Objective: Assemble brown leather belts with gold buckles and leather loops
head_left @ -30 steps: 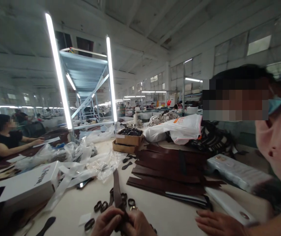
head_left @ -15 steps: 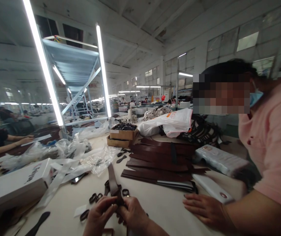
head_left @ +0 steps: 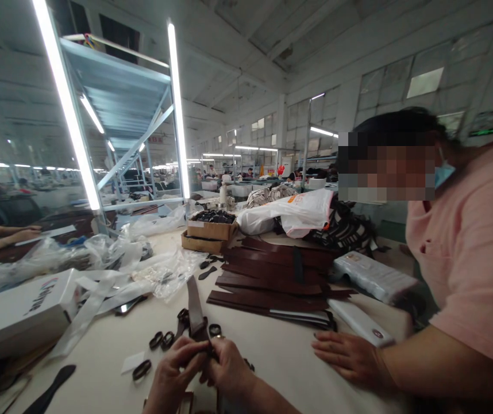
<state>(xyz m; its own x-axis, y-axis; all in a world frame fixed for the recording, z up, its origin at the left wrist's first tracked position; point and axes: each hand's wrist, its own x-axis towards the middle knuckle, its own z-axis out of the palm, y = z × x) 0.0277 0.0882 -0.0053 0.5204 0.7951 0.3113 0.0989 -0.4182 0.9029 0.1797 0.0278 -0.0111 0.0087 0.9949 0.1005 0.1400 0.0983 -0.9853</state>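
Observation:
Low in the middle of the head view, my left hand (head_left: pixel 178 368) and my right hand (head_left: pixel 231 367) meet with fingertips pinched. Between them is the near end of a brown leather strap (head_left: pixel 195 302), whose flat length points away from me over the table. My fingers cover the exact spot being gripped. Small dark loops lie around my hands, among them one loop (head_left: pixel 142 371) left of my wrist and another loop (head_left: pixel 215 330) just beyond my right hand. Part of a brown frame-like piece (head_left: pixel 185 402) shows under my wrists.
A co-worker's hand (head_left: pixel 350 356) rests flat on the table at right. Beyond lie stacked dark brown strips (head_left: pixel 268 276), cardboard boxes (head_left: pixel 205 241) and a white plastic bag (head_left: pixel 283 213). A white box (head_left: pixel 26 310) and clear plastic wrapping (head_left: pixel 171 273) occupy the left.
The whole view has shifted slightly, so the table's things appear a little further left. Both my hands keep their pinch on the strap, with a small change in finger position.

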